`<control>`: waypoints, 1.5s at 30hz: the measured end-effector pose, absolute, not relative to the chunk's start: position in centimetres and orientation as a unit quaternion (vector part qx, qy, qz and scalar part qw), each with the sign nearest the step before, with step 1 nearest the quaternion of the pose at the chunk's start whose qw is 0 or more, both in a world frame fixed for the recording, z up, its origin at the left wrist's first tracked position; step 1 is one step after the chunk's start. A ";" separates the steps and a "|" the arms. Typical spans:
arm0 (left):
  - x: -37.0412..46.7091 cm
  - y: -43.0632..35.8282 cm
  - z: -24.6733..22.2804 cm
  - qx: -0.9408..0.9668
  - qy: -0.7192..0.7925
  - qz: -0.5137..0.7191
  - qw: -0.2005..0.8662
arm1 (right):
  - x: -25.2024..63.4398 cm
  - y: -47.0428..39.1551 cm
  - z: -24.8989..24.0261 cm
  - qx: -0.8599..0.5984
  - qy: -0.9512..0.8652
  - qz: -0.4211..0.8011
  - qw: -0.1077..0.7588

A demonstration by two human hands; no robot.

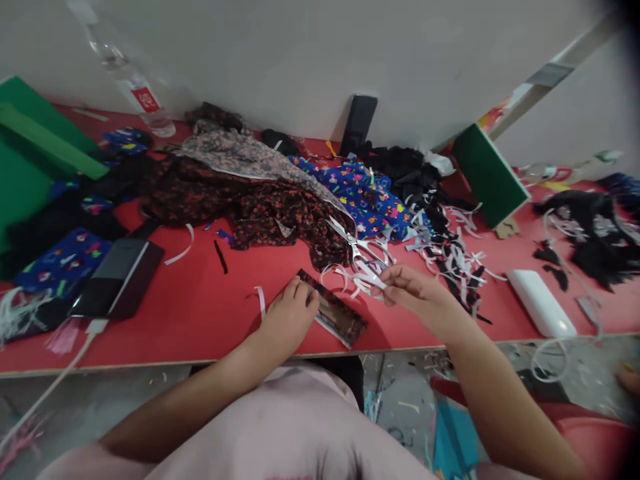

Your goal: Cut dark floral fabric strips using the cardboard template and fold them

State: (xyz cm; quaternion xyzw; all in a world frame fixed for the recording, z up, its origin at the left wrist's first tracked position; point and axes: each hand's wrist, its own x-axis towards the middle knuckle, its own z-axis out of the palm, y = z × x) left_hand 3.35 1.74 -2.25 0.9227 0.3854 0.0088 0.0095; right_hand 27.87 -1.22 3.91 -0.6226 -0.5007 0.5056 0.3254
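My left hand (293, 310) has its fingers curled together on a folded dark floral fabric piece (345, 320) with a pale edge, flat near the table's front. The fingers cover that piece's left end. My right hand (413, 290) is raised to the right, thumb and fingers pinched on a thin white strip (376, 280). Just beyond its fingertips lie metal scissors (356, 250), blades pointing to the back left over a heap of dark red-brown floral fabric (280, 213). White scraps lie under and around the scissors' handles.
Blue patterned fabric (365, 193) and a heap of white and black scraps (457, 267) lie behind and right. A phone (359, 123) leans on the wall. A bottle (145, 100), a dark cabled device (120, 277), a white power bank (541, 303) and green boards (487, 173) stand about.
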 end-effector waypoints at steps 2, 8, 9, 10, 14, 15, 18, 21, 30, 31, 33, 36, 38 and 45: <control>3.2 1.7 -2.5 0.926 0.377 0.014 0.002 | 26.9 -0.4 4.8 -0.629 -0.513 0.533 0.239; 3.1 1.5 -3.0 0.925 0.377 0.036 -0.001 | 23.5 3.4 6.3 -0.605 -0.492 0.617 0.105; 3.0 1.5 -3.1 0.925 0.378 0.038 -0.004 | 22.8 4.1 6.2 -0.599 -0.487 0.627 0.102; 3.0 1.5 -3.1 0.924 0.380 0.040 -0.007 | 22.0 4.9 6.0 -0.596 -0.481 0.635 0.100; 3.0 1.4 -3.2 0.919 0.392 0.040 -0.010 | 19.9 7.6 4.3 -0.588 -0.433 0.678 0.081; 3.0 1.4 -3.2 0.918 0.394 0.040 -0.009 | 19.7 8.1 3.9 -0.586 -0.420 0.689 0.071; 3.0 1.4 -3.2 0.917 0.396 0.049 -0.006 | 19.4 9.2 3.3 -0.586 -0.399 0.704 0.039; 2.9 1.5 -3.1 0.915 0.399 0.066 -0.003 | 19.4 9.7 3.6 -0.589 -0.396 0.704 0.020; 2.4 2.0 -2.6 0.914 0.396 0.080 0.018 | 18.4 9.7 3.6 -0.605 -0.415 0.679 -0.037; 2.4 2.1 -2.5 0.914 0.396 0.079 0.021 | 18.3 9.7 3.5 -0.607 -0.419 0.674 -0.045; 2.3 2.2 -2.5 0.916 0.394 0.077 0.028 | 18.1 9.6 3.4 -0.609 -0.430 0.664 -0.063; 2.3 2.4 -2.5 0.916 0.392 0.073 0.031 | 18.1 9.5 3.3 -0.618 -0.435 0.649 -0.089; 2.4 2.4 -2.5 0.916 0.394 0.067 0.028 | 18.2 9.5 3.1 -0.625 -0.433 0.641 -0.100; 2.4 2.5 -2.8 0.916 0.391 0.088 0.027 | 18.7 9.4 2.1 -0.636 -0.431 0.632 -0.108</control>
